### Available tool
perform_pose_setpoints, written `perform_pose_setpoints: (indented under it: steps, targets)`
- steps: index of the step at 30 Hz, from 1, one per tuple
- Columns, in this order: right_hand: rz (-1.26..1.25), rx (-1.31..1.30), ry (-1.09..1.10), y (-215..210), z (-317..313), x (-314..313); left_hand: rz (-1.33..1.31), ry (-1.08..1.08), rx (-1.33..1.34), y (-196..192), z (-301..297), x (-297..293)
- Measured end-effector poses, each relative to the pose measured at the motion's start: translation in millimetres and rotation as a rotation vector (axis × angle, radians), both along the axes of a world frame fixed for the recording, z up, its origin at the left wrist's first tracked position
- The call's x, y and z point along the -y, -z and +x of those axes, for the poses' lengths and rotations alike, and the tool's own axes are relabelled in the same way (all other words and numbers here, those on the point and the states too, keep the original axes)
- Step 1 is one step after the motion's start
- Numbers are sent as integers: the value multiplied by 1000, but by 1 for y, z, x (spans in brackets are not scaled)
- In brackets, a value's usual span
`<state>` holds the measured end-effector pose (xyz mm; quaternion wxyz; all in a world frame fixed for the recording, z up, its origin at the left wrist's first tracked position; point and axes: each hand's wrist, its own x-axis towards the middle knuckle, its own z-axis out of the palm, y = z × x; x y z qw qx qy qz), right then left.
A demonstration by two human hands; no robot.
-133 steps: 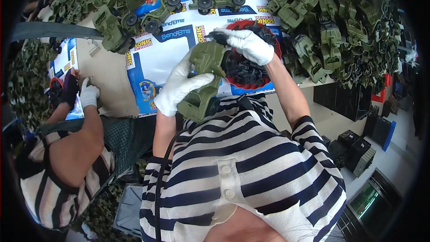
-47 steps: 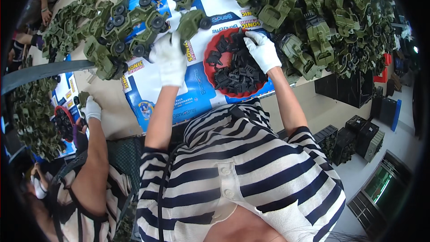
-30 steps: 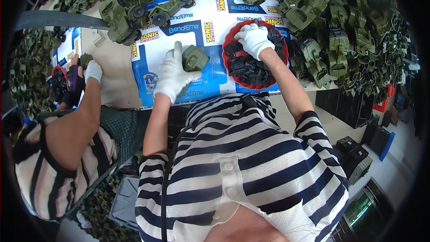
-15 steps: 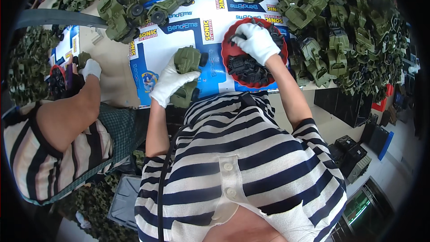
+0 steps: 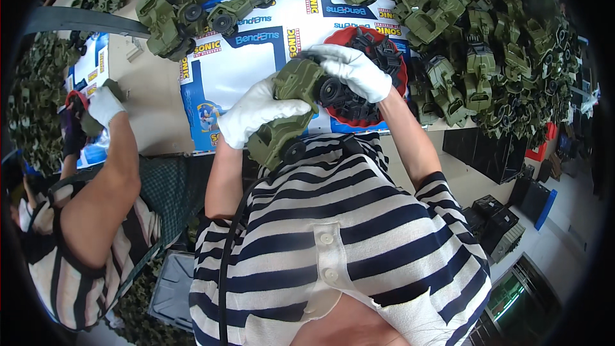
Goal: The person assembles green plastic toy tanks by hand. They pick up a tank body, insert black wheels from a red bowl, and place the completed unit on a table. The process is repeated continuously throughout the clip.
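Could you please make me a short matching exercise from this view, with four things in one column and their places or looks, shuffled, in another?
Column one
1. Left hand
2. Right hand
3. Black plastic parts
4. Toy jeep

Column two
A. Olive green, with black wheels
B. Inside the red scalloped bowl
C. At the toy jeep's far end, overlapping the bowl in view
D. Gripping the toy jeep around its middle

Right pairs: 1-D, 2-C, 3-B, 4-A
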<state>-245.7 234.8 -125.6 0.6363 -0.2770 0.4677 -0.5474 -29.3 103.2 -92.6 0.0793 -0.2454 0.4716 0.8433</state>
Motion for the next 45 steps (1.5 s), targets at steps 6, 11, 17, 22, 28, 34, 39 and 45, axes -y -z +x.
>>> perform_pose_setpoints:
  steps: [6, 11, 17, 22, 28, 34, 39, 45]
  targets:
    - [38, 254, 138, 9, 4, -3, -57, -42, 48, -3, -3, -2]
    - [20, 216, 131, 14, 2, -7, -65, -92, 30, -6, -5, -8]
    - [-65, 81, 64, 21, -5, -7, -22, -138, 47, -10, -7, -11]
    - [-52, -72, 171, 27, 5, 10, -281, -341, -55, 9, -28, -39]
    - [-38, -27, 284, 29, 33, 10, -23, -570, -457, 42, -21, -52]
    - [-264, -962, 254, 6, 57, 4, -208, -598, -543, 60, -18, -36]
    - [-344, -949, 406, 9, 78, 7, -446, -618, -422, 57, -12, -40]
    - [-380, -934, 439, 15, 82, 11, -529, -761, -263, 58, -14, -47]
